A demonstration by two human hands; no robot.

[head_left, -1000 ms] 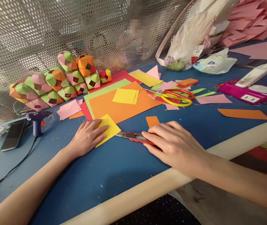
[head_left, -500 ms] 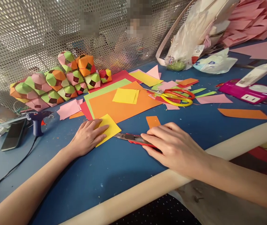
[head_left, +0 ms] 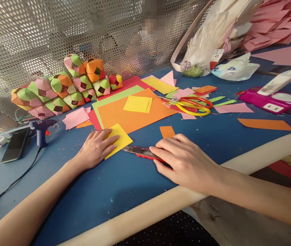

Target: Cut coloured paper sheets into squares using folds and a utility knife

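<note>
My left hand (head_left: 96, 147) lies flat with fingers spread on a folded yellow paper (head_left: 121, 135), pressing it to the blue table. In my right hand (head_left: 182, 159) is a box cutter (head_left: 144, 152) with a red and black body, my fingers wrapped round it. Its blade tip touches or lies just under the paper's lower right edge; which of the two I cannot tell. A small orange paper piece (head_left: 167, 132) rests just beyond my right knuckles. Behind my left hand, yellow squares (head_left: 137, 104) sit on a large orange sheet (head_left: 114, 118), with green and red sheets beneath.
Folded paper balls (head_left: 63, 85) are stacked against a perforated metal screen (head_left: 45, 30). A glue gun (head_left: 41, 131) and a phone (head_left: 16, 145) are at left. Scissors (head_left: 193, 106) lie among paper scraps. A magenta power strip (head_left: 270, 99) is at right. A pale rounded edge (head_left: 147, 208) borders the table.
My right hand and the box cutter have slid slightly left, bringing the blade closer along the yellow paper's edge. My left hand stays in place on the paper.
</note>
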